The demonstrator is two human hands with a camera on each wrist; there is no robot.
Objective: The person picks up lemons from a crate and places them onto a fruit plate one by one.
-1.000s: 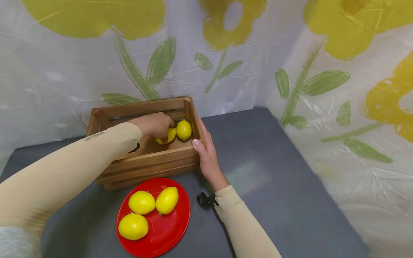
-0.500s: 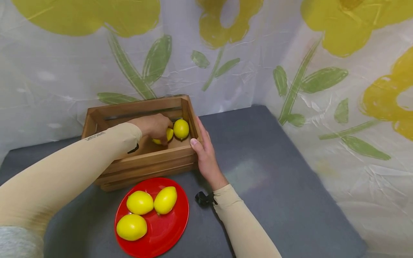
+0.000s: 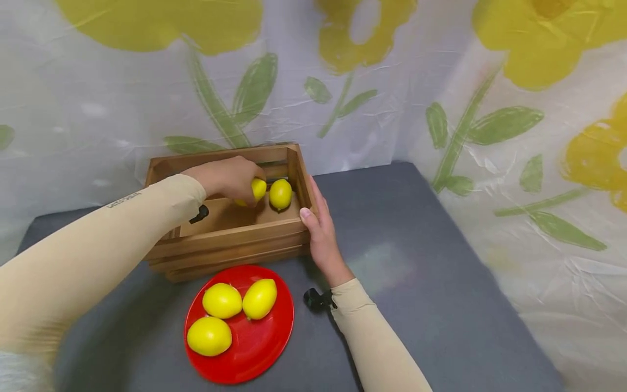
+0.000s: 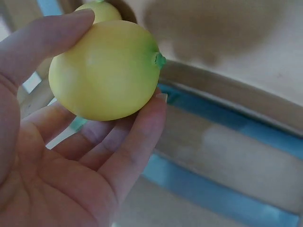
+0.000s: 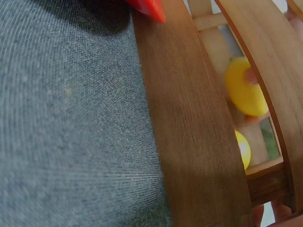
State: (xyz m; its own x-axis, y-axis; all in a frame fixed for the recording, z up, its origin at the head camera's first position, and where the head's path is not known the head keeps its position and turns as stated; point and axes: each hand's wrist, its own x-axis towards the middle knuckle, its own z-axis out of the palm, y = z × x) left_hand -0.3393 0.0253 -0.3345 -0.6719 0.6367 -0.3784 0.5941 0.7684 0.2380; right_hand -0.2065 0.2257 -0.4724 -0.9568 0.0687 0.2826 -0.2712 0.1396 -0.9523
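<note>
Inside the wooden crate [image 3: 235,239], my left hand [image 3: 230,177] holds a lemon [image 3: 258,188] between thumb and fingers. The left wrist view shows that lemon [image 4: 104,71] pinched in the left hand [image 4: 85,165], its green tip pointing away from the palm. Another lemon [image 3: 281,194] lies in the crate's right end. My right hand [image 3: 324,239] grips the crate's right end, thumb on the front corner and fingers along the outside. Through the slats, the right wrist view shows the held lemon [image 5: 244,90].
In front of the crate, a red plate [image 3: 250,354] carries three lemons [image 3: 209,336] on the grey table [image 3: 392,305]. A curtain [image 3: 294,114] with painted flowers stands behind the crate and along the right side.
The left hand has raised the lemon slightly off the crate's floor. The right hand keeps its grip on the crate's end. The head view has shifted a little.
</note>
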